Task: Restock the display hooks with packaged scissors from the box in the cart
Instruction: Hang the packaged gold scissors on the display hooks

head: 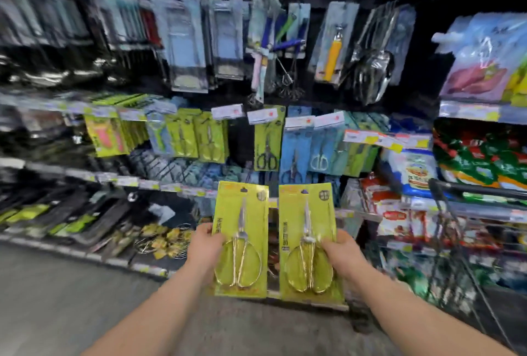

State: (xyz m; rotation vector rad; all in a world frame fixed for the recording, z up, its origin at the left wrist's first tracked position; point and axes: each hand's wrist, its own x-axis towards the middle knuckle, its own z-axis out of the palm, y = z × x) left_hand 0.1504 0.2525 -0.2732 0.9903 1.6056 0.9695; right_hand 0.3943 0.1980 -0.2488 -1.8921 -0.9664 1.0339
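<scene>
I hold two packaged scissors upright side by side in front of the display. My left hand (204, 247) grips the left yellow-green card (242, 213) by its left edge. My right hand (336, 253) grips the right card (309, 213) by its right edge. Each card carries gold-handled scissors, points up, with a hang hole at the top. On the hooks above hang matching yellow-green scissor packs (211, 139) and one with black-handled scissors (267, 142). The box is out of sight.
A wire cart (467, 230) with a black handle stands at the right. Blue-carded scissors (296, 153) hang right of the green ones. Peelers and whisks hang on the row above. Low shelves at left hold dark tools. Grey floor lies at lower left.
</scene>
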